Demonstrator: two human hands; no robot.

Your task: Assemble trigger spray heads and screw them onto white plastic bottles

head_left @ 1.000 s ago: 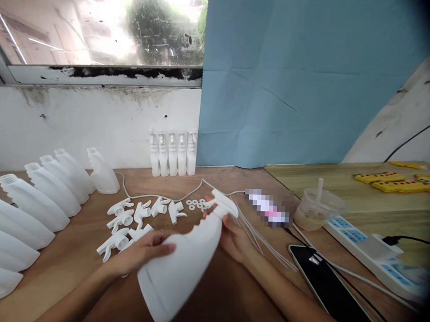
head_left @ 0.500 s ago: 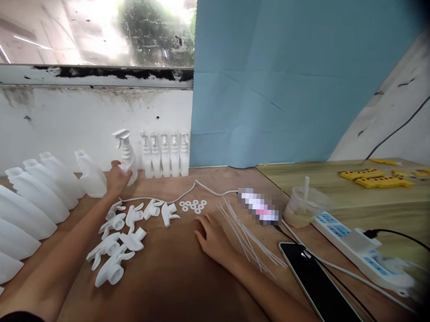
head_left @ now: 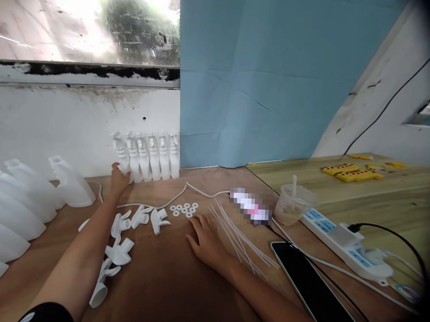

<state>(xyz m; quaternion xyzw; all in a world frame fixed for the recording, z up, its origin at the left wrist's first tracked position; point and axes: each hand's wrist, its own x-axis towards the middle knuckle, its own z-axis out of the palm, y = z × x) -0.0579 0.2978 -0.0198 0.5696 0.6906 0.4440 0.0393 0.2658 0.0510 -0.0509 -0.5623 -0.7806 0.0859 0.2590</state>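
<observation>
Neighbouring bottles point(head_left: 153, 163) could be toppled if the end bottle point(head_left: 120, 150), pinched by the left hand point(head_left: 120, 179), is pushed; the right hand point(head_left: 206, 237) is spread.

No readable text — no legible labels, brands or numbers

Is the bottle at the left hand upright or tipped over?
Upright: the bottle rises above the left hand, spray head on top.

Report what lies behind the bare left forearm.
A thin white cable shows on either side of the forearm; white plastic trigger sprayer heads lie along its right edge. What it directly covers cannot be seen.
</observation>
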